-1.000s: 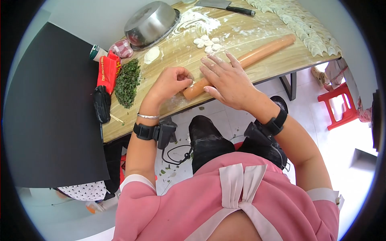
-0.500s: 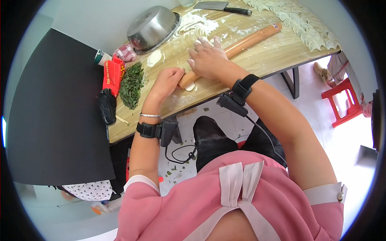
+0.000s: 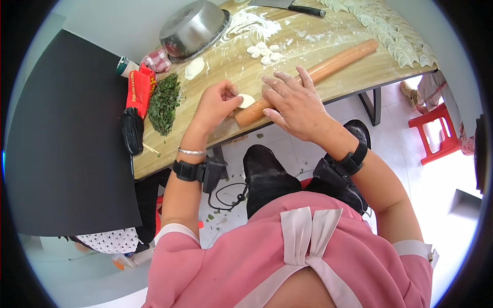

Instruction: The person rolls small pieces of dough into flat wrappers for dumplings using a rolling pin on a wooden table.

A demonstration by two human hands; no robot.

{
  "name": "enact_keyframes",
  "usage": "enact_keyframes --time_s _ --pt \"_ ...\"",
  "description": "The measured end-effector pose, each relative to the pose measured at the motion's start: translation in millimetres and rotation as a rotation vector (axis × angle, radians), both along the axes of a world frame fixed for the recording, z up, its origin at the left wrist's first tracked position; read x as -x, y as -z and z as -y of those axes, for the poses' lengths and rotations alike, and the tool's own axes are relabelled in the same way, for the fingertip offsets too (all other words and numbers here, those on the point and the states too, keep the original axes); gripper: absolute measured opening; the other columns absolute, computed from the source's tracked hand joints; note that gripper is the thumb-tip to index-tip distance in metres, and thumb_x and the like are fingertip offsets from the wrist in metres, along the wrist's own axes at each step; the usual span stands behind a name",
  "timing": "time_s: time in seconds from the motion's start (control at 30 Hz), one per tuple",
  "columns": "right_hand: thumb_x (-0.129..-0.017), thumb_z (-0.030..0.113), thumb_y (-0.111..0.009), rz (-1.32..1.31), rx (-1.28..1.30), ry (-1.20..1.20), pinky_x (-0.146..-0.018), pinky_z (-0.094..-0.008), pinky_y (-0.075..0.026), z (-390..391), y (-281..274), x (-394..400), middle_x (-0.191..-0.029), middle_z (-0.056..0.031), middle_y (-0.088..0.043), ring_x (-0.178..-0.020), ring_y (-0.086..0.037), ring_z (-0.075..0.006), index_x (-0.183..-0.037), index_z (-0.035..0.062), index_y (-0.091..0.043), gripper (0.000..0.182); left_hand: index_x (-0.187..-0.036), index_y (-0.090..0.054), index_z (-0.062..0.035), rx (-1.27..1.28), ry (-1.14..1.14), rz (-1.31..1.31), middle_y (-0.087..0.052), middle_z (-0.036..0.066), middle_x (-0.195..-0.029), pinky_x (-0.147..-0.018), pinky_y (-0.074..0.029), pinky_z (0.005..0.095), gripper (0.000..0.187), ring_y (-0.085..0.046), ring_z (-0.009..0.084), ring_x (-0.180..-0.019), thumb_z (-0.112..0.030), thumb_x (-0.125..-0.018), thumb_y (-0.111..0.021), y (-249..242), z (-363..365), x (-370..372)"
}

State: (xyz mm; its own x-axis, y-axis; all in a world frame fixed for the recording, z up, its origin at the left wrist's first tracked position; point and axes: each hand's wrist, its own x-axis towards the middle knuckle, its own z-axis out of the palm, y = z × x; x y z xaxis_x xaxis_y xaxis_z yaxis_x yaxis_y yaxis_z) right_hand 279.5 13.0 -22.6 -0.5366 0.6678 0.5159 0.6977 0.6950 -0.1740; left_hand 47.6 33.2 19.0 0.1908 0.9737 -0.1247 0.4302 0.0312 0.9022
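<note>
A small round dough wrapper (image 3: 247, 101) lies at the left end of a long wooden rolling pin (image 3: 328, 68). My left hand (image 3: 220, 104) pinches the wrapper's left edge between thumb and fingers. On top of the pin rests my right hand (image 3: 297, 101), palm down and fingers spread, pressing near the pin's left part. Several small flattened dough pieces (image 3: 264, 51) sit beyond the pin. A larger rolled-out wrapper (image 3: 194, 68) is on the table's left side, near the steel bowl.
An upturned steel bowl (image 3: 192, 30) stands at the back left. Chopped greens (image 3: 165, 102) and a red packet (image 3: 137, 90) are left of my left hand. A cleaver (image 3: 292, 6) lies at the back, beside rows of dumplings (image 3: 395, 38). Loose flour (image 3: 251, 26) covers part of the table (image 3: 221, 66).
The rolling pin and my right hand have shifted right and toward my body. The wrapper, earlier mostly under the pin, now shows more beyond it. Dough pieces behind my right hand have come into sight.
</note>
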Motion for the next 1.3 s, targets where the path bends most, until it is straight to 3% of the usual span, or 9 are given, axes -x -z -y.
enact_keyframes --time_s 0.2,0.3,0.43,0.7,0.83,0.93,1.13,1.2,1.3 --pt "-0.096 0.041 -0.046 0.001 -0.038 -0.007 -0.111 -0.0585 -0.022 -20 -6 12 -0.135 -0.012 -0.052 -0.134 -0.04 -0.0285 -0.113 0.0065 -0.06 0.041 -0.089 -0.065 -0.0039 -0.044 -0.08 -0.118 -0.056 -0.004 -0.071 -0.054 -0.037 0.0206 0.02 -0.049 0.0035 -0.062 -0.023 -0.093 -0.059 1 5 -1" --pt "-0.099 0.04 -0.039 0.172 0.099 0.05 -0.11 -0.058 -0.025 -47 -17 28 -0.135 -0.0122 -0.053 -0.136 -0.037 -0.029 -0.118 0.0053 -0.06 0.045 -0.084 -0.066 0.0031 0.018 -0.135 -0.096 -0.057 0.0 -0.068 -0.053 -0.04 0.0243 0.029 -0.049 0.0067 -0.06 -0.022 -0.094 -0.055 -5 -1 -1" --pt "-0.099 0.044 -0.037 0.165 0.112 0.064 -0.111 -0.0589 -0.023 -70 -14 43 -0.137 -0.0126 -0.052 -0.137 -0.037 -0.0282 -0.123 0.0043 -0.06 0.052 -0.084 -0.066 0.0021 0.032 -0.102 -0.136 -0.056 -0.001 -0.066 -0.052 -0.038 0.0239 0.031 -0.049 0.0064 -0.06 -0.026 -0.094 -0.055 -5 -14 5" --pt "-0.095 0.042 -0.047 0.012 -0.055 0.034 -0.112 -0.0581 -0.021 -10 -3 9 -0.14 -0.0129 -0.047 -0.134 -0.038 -0.0303 -0.122 0.0047 -0.055 0.047 -0.088 -0.063 -0.0021 -0.034 0.143 -0.35 -0.057 -0.003 -0.072 -0.053 -0.038 0.0212 0.017 -0.05 0.0034 -0.064 -0.018 -0.085 -0.069 -5 -15 8" --pt "-0.094 0.04 -0.049 -0.021 -0.069 0.036 -0.112 -0.0572 -0.02 8 -1 0 -0.139 -0.0131 -0.048 -0.133 -0.039 -0.031 -0.119 0.005 -0.056 0.044 -0.088 -0.063 -0.002 -0.047 0.075 -0.312 -0.057 -0.003 -0.07 -0.051 -0.037 0.0213 0.017 -0.049 0.0041 -0.061 -0.018 -0.085 -0.069 1 -8 0" --pt "-0.094 0.04 -0.049 -0.027 -0.049 0.036 -0.112 -0.0564 -0.022 4 -3 1 -0.138 -0.0132 -0.049 -0.133 -0.039 -0.0308 -0.12 0.0047 -0.056 0.045 -0.084 -0.063 -0.0013 0.007 -0.061 -0.113 -0.055 -0.004 -0.067 -0.05 -0.037 0.0222 0.016 -0.048 0.0046 -0.058 -0.017 -0.086 -0.068 4 -2 -3" --pt "-0.098 0.046 -0.039 0.098 0.071 0.051 -0.112 -0.0566 -0.022 -50 -17 31 -0.137 -0.0134 -0.052 -0.134 -0.04 -0.0296 -0.121 0.0027 -0.059 0.053 -0.08 -0.064 -0.0013 -0.037 -0.02 -0.302 -0.054 -0.004 -0.066 -0.049 -0.036 0.0228 0.031 -0.046 0.0048 -0.055 -0.029 -0.093 -0.058 -4 -7 3" --pt "-0.1 0.045 -0.034 0.243 0.179 0.07 -0.114 -0.0552 -0.018 -65 -26 39 -0.138 -0.0131 -0.051 -0.139 -0.034 -0.0283 -0.126 0.0041 -0.055 0.053 -0.082 -0.065 -0.0017 -0.01 -0.047 -0.251 -0.055 -0.004 -0.066 -0.05 -0.036 0.0218 0.038 -0.046 0.0049 -0.056 -0.035 -0.095 -0.054 -2 -13 5" --pt "-0.1 0.046 -0.033 0.191 0.165 0.073 -0.114 -0.0547 -0.018 -72 -28 45 -0.14 -0.013 -0.049 -0.14 -0.032 -0.028 -0.132 0.0043 -0.051 0.055 -0.08 -0.065 0.004 0.043 -0.095 -0.179 -0.053 -0.001 -0.062 -0.05 -0.036 0.0276 0.036 -0.045 0.0075 -0.057 -0.028 -0.094 -0.056 -3 -20 6"
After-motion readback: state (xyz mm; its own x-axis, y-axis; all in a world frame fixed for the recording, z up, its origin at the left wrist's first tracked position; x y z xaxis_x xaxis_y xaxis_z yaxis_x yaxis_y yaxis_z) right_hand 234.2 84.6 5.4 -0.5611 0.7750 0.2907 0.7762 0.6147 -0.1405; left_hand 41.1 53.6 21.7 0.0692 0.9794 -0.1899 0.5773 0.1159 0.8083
